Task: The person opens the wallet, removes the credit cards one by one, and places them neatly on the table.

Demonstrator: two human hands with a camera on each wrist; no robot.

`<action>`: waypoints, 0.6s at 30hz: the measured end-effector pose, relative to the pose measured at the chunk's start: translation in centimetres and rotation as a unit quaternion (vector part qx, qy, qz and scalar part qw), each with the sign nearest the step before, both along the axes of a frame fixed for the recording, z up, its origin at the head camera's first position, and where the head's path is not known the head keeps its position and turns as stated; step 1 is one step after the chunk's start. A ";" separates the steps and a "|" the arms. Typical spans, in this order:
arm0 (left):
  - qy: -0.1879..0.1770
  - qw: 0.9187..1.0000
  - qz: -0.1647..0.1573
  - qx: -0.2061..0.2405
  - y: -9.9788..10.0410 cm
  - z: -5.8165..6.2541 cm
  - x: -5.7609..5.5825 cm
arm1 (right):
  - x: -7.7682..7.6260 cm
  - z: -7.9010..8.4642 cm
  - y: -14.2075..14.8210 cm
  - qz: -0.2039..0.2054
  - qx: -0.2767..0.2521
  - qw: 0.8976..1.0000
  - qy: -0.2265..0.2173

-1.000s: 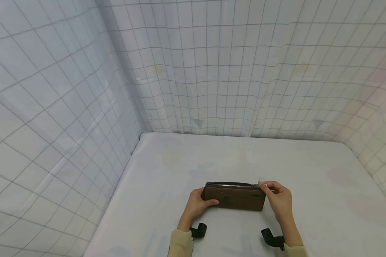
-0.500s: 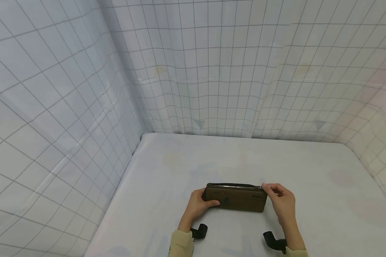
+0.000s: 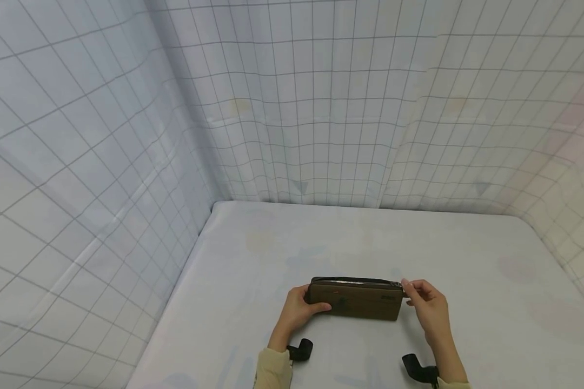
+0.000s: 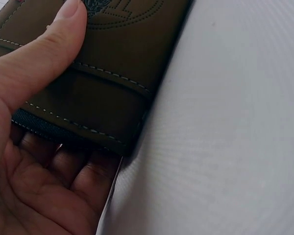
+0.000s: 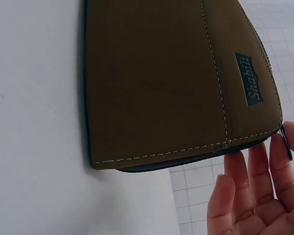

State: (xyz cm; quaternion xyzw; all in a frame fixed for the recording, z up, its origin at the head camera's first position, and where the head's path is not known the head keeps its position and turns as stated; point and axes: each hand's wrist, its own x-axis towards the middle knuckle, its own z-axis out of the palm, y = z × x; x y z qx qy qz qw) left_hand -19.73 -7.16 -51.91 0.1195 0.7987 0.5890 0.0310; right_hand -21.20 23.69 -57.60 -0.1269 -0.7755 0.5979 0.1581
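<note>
A brown zip-around wallet (image 3: 357, 301) stands on its long edge on the white tabletop, with the zipper side up. Silver zipper teeth (image 3: 345, 281) line a dark slit along its top. My left hand (image 3: 297, 309) grips the left end, its thumb across the stitched front and its fingers behind, as the left wrist view shows. At the upper right corner my right hand (image 3: 429, 310) pinches the zipper pull (image 5: 286, 142) between thumb and forefinger. In the right wrist view its other fingers (image 5: 258, 171) lie under the wallet's end, near a dark "Shabili" label (image 5: 250, 81).
The white-covered table (image 3: 253, 243) extends around the wallet. White grid-patterned curtains (image 3: 321, 108) hang behind it and at both sides. Black wrist mounts (image 3: 300, 350) sit at both wrists, below the hands.
My right hand has moved right and slightly down, drawing the zipper pull along the top edge to the right corner. The left hand and the wallet stay nearly in place.
</note>
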 end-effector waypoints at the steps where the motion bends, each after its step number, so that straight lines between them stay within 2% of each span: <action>1: -0.002 1.000 0.001 0.000 0.0 0.0 0.0 | 0.1 0.0 0.0 0.006 -0.004 1.000 0.000; 5: -0.005 1.000 0.001 -0.001 -0.1 0.0 0.1 | 0.6 0.7 -0.3 0.027 -0.012 1.000 -0.005; 8: 0.000 1.000 0.000 -0.001 -0.1 -0.1 0.1 | 1.4 2.6 -0.9 0.043 -0.014 0.999 -0.012; 12: 0.001 1.000 -0.005 0.000 0.0 -0.2 0.0 | 2.5 5.3 -1.8 0.039 -0.028 0.998 -0.039; 15: 0.000 1.000 -0.006 -0.001 0.0 -0.2 0.0 | 2.8 6.1 -2.1 0.030 -0.042 0.997 -0.062; 18: -0.001 1.000 -0.005 0.001 -0.1 -0.2 -0.1 | 2.9 6.1 -2.0 0.024 -0.051 0.997 -0.059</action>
